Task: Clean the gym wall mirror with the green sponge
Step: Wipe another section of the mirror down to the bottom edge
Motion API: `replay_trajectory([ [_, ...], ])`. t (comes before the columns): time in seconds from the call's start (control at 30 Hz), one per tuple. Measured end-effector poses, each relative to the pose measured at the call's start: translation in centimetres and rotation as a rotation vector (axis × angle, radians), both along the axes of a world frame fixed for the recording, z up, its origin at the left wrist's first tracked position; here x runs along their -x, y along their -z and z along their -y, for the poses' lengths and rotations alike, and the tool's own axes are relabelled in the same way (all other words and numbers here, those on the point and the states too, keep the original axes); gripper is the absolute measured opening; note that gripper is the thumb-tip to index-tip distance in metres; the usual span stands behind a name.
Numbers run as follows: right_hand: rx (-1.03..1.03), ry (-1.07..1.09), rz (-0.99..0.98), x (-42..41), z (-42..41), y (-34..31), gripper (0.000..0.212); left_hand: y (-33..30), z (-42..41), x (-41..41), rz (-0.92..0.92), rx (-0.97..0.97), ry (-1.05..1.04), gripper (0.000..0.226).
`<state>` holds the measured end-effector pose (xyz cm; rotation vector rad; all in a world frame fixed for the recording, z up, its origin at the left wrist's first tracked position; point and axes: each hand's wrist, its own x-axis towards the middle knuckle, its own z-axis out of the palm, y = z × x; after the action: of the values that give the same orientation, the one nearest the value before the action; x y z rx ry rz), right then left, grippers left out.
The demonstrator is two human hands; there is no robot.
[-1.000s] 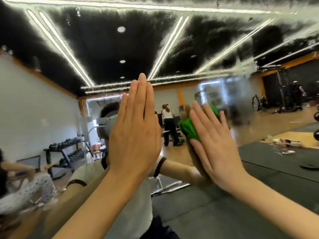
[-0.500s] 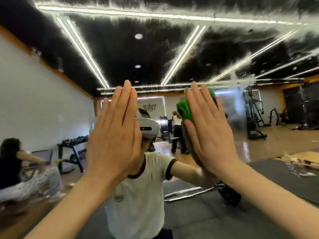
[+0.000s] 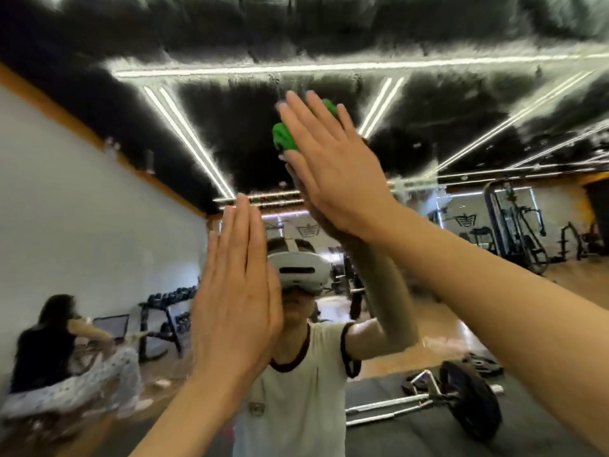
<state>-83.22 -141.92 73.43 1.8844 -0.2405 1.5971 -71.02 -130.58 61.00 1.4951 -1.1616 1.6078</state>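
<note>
High on mirror [image 3: 428, 133], right hand [image 3: 333, 166] raised sponge [image 3: 285, 138], fingers straight; left hand [image 3: 237, 291] flat, unmoved.

Two bare forearms reach up from 6 and 4 o'clock. The left hand [image 3: 235, 301] is flat, fingers straight and together, pointing to 12 o'clock. The right hand [image 3: 333, 166], higher, has straight spread fingers tilted toward 11 o'clock, palm pressing forward.

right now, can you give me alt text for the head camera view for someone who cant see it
A person's right hand presses a green sponge flat against a gym wall mirror, high up, while the left hand rests flat on the glass lower down. The mirror reflects the person in a white headset, smeared ceiling lights and gym equipment.
</note>
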Motion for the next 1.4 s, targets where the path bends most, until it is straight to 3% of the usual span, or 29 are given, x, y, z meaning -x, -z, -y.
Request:
replay_trajectory([
  [0.13,-0.371,-0.005,0.359,5.4,5.6,0.9,0.059,0.0,0.0,0.0,-0.008,-0.025,-0.04,0.062],
  [0.2,-0.432,0.018,0.442,4.1,4.0,1.3,0.06,0.1,0.0,-0.1,-0.018,-0.032,-0.047,0.063],
  [0.27,-0.291,-0.034,0.332,0.7,0.5,1.0,0.058,0.1,0.0,-0.2,-0.025,-0.031,-0.036,0.063],
  [0.37,0.057,-0.015,-0.017,-3.7,-4.1,0.9,0.055,0.0,0.0,-0.1,-0.018,0.0,-0.018,0.061],
  [0.43,0.131,0.005,-0.089,-3.1,-3.3,0.6,0.056,0.0,0.0,0.0,-0.011,0.006,-0.03,0.061],
  [0.5,0.047,-0.039,-0.001,-0.6,-0.4,1.0,0.056,0.1,-0.1,0.1,-0.006,-0.002,-0.036,0.062],
  [0.63,-0.325,-0.054,0.354,6.2,6.1,3.3,0.055,0.1,-0.2,0.4,-0.014,-0.017,-0.031,0.061],
  [0.73,-0.427,-0.056,0.479,4.5,4.1,3.7,0.061,0.2,-0.2,0.6,-0.031,-0.024,-0.032,0.061],
  [0.87,-0.004,-0.106,0.147,-2.5,-1.5,5.6,0.055,0.2,-0.3,0.5,-0.03,-0.016,-0.04,0.06],
  [0.93,0.114,-0.083,0.056,-1.9,-0.5,5.8,0.05,0.1,-0.3,0.5,-0.029,-0.011,-0.049,0.06],
  [1.03,-0.059,-0.096,0.123,3.9,4.5,6.0,0.052,0.1,-0.2,0.6,-0.019,-0.009,-0.055,0.061],
  [1.13,-0.324,-0.055,0.341,9.5,8.9,7.3,0.053,0.2,-0.1,0.6,-0.018,-0.001,-0.058,0.062],
  [1.2,-0.416,-0.063,0.461,8.6,8.1,7.6,0.054,0.2,-0.2,0.7,-0.022,0.002,-0.053,0.062],
  [1.3,-0.27,-0.104,0.385,3.1,3.1,7.5,0.053,0.1,-0.2,1.0,-0.028,0.0,-0.049,0.061],
  [1.4,0.052,-0.094,0.058,-0.9,0.3,8.6,0.052,0.0,-0.3,1.1,-0.036,-0.006,-0.027,0.061],
])
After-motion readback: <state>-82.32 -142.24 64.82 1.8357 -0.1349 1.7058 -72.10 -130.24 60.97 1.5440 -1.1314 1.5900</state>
